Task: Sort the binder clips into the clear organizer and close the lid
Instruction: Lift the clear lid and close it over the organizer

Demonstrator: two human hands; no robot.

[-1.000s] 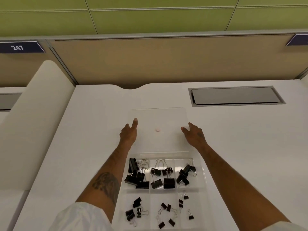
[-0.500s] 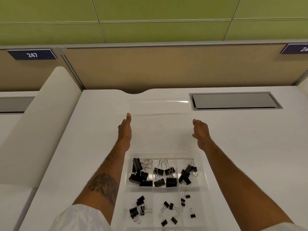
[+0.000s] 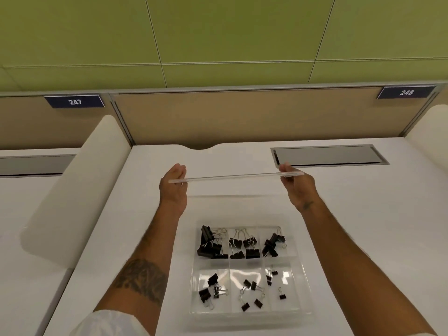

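Observation:
The clear organizer [image 3: 304,282] sits on the white desk near me, with black binder clips [image 3: 243,246] spread over its six compartments: larger ones in the far row, small ones in the near row. Its clear lid [image 3: 232,177] is raised above the desk beyond the organizer, seen almost edge-on. My left hand [image 3: 174,187] grips the lid's left end. At the right end, my right hand [image 3: 297,187] holds it with fingers curled round the edge.
A grey cable hatch [image 3: 327,155] is set into the white desk [image 3: 363,214] at the far right. A tan partition [image 3: 242,117] closes the back. White curved dividers [image 3: 72,190] flank the desk on both sides.
Both hands have taken the lid by its ends and lifted it off the desk, tilting it until it shows nearly edge-on. The camera has tipped upward.

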